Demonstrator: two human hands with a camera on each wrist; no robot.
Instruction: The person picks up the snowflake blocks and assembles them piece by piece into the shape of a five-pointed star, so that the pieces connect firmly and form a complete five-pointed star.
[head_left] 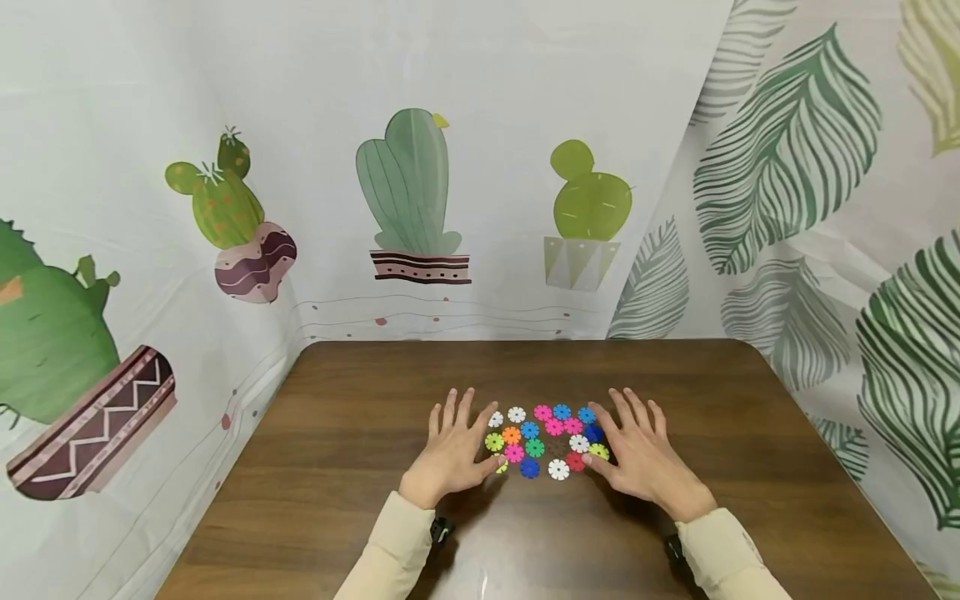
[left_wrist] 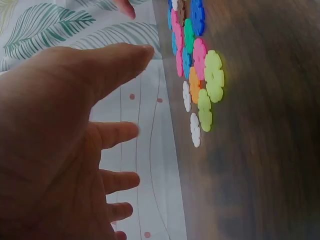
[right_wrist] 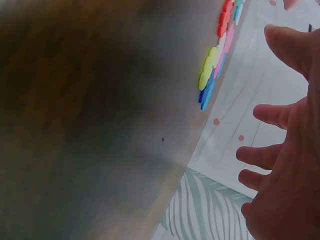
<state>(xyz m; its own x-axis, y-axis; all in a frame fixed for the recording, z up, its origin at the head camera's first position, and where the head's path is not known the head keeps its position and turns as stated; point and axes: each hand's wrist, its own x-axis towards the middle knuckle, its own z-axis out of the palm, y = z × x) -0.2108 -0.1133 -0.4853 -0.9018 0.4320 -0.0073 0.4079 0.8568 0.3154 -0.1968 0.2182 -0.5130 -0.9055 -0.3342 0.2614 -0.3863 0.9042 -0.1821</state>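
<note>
The discs (head_left: 534,443) lie flat on the worktop (head_left: 360,417) in a loose cluster, between the left hand (head_left: 450,454) and the right hand (head_left: 645,454). Both hands are spread and hold nothing. The wrist views show the fingers raised above the worktop, apart from the discs.

Left hand: fingers point toward the far edge; the thumb extends inward. In the head view, the thumb tip partly covers a lime disc (head_left: 501,467) at the cluster's near left corner.

Right hand: fingers point the same way; the thumb extends inward, its tip overlapping the edge of the red disc (head_left: 574,461) in the head view.

Disc layout: the orange disc (head_left: 512,432) is in the left half. The green disc (head_left: 534,451) is near the middle, with the brown disc (head_left: 557,443) just to its right. White, pink, blue and lime discs make up the remainder.

Surroundings: a cloth (head_left: 502,167) printed with cacti and leaves hangs behind the worktop. Cream sleeves (head_left: 397,537) cover both forearms.
</note>
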